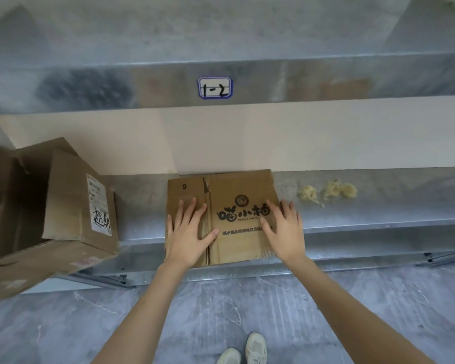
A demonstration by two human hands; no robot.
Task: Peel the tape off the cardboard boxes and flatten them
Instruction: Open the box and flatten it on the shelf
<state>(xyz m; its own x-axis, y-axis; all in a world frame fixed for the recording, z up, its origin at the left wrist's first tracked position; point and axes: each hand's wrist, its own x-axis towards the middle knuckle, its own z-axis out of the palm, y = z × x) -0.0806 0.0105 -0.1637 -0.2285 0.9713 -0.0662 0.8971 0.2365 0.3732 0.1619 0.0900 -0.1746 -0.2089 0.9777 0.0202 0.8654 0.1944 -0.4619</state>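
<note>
A flattened brown cardboard box (237,190) with black printed characters and a "9" lies on the lower metal shelf (378,195). My left hand (188,232) presses flat on its left part, fingers spread and straight. My right hand (284,229) presses on its right edge, fingers spread. At the left, an opened cardboard box (71,195) with a white label stands on another brown box (37,266) that overhangs the shelf front.
Two clumps of crumpled yellowish tape (329,191) lie on the shelf right of the flat box. An upper shelf beam carries a label "1-2" (215,87). Below is grey marbled floor (63,324) with my shoes (247,350).
</note>
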